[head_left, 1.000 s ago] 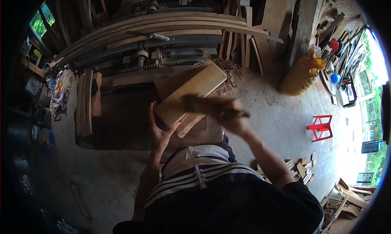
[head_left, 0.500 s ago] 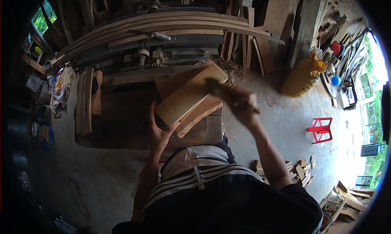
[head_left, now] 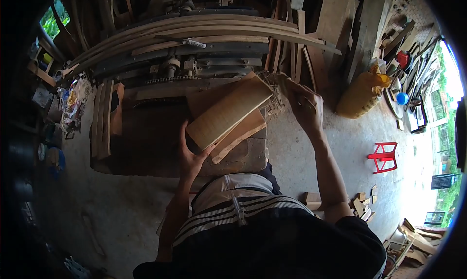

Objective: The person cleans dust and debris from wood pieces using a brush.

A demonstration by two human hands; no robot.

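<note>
A pale rectangular wooden board point(head_left: 231, 109) lies slanted on top of other wood pieces on the dark work table point(head_left: 155, 155). My left hand point(head_left: 192, 157) grips its lower left end, fingers on one edge and thumb on the other. Under the board, a rough-edged wood piece point(head_left: 241, 139) sticks out towards me. My right hand point(head_left: 309, 109) is closed round a wooden tool point(head_left: 288, 84) that looks like a brush. It is raised beyond the board's right end, apart from it. The tool's far end is hard to make out.
Long wood strips point(head_left: 219, 21) lie across machinery behind the table. Several narrow boards point(head_left: 103, 121) stand at its left. On the floor to the right are a yellow sack point(head_left: 359, 95), a red plastic stool point(head_left: 384, 157) and wood offcuts point(head_left: 360, 206).
My right hand has moved right and slightly up, carrying the brush-like tool off the board's surface. My left hand and the board stay in place.
</note>
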